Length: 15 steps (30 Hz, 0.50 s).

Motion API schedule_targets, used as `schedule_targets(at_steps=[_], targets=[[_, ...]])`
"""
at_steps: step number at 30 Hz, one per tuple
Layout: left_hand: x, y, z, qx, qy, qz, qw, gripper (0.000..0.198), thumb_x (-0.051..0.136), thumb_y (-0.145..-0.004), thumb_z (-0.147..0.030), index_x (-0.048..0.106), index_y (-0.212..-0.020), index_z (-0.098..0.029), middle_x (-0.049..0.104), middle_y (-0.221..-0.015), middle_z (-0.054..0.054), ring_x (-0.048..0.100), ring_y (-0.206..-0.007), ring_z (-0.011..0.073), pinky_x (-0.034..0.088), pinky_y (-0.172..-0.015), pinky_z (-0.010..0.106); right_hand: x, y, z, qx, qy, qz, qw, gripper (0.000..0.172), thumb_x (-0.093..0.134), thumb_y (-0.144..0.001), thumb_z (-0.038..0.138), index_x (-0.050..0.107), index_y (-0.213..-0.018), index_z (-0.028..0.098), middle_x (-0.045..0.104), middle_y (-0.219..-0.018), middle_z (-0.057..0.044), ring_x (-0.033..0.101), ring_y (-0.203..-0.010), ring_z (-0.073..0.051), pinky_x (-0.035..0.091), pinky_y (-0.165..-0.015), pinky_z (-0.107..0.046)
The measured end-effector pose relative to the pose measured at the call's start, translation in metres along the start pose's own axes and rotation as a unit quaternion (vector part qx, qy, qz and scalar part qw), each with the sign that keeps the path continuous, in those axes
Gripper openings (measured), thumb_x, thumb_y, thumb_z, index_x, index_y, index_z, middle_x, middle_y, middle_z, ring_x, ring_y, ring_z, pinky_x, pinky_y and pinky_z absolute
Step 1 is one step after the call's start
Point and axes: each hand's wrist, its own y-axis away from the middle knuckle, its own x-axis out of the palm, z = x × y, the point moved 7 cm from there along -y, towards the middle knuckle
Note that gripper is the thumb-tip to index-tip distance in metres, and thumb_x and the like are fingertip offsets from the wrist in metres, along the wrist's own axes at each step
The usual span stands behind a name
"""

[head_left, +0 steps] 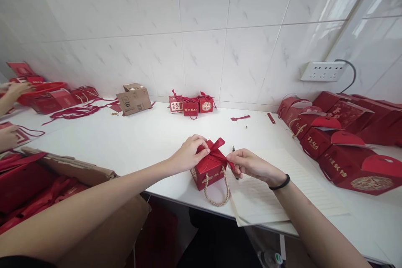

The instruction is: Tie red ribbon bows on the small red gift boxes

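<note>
A small red gift box (pixel 209 178) with gold lettering stands near the front edge of the white table. A red ribbon bow (pixel 216 145) is on its top, and a beige rope handle (pixel 216 204) hangs down its front. My left hand (pixel 190 153) lies at the top left of the box, its thumb and curled fingers closed at the ribbon; the fingertips are partly hidden. On the right side, my right hand (pixel 251 164) pinches the ribbon's end between thumb and fingers. A pen (pixel 233 149) shows partly behind that hand, over paper sheets (pixel 266 201).
Several larger red boxes (pixel 342 167) line the right. Small finished boxes (pixel 191 106) and a cardboard box (pixel 135 100) stand near the wall. Loose ribbons (pixel 78 109) lie left. An open carton (pixel 103 171) is front left; another person's hands (pixel 9 137) are at the far left.
</note>
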Motion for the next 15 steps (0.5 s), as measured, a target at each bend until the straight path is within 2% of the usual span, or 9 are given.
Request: schedule_targets(at_steps=[7,15], targets=[[-0.0008,-0.0001,-0.002,0.01,0.025,0.014,1.0,0.017,0.048,-0.084,-0.031,0.055,-0.074,-0.018,0.052,-0.107,0.006,0.052,-0.102,0.0185,0.039,-0.095,0.038,-0.0031,-0.0003,-0.0096,0.008,0.04,0.067,0.997,0.039,0.058,-0.078,0.047,0.056,-0.06,0.012,0.051,-0.046,0.002,0.045,-0.04,-0.007,0.035,-0.045,-0.021],[-0.001,0.0023,-0.0039,0.007,0.026,0.02,0.999,0.016,0.048,-0.083,-0.032,0.056,-0.077,-0.019,0.051,-0.112,0.007,0.05,-0.107,0.0198,0.036,-0.099,0.038,0.0009,0.0013,-0.002,-0.03,0.09,0.089,0.992,0.034,0.056,-0.08,0.041,0.056,-0.061,0.012,0.052,-0.051,0.001,0.046,-0.05,-0.009,0.037,-0.055,-0.022]])
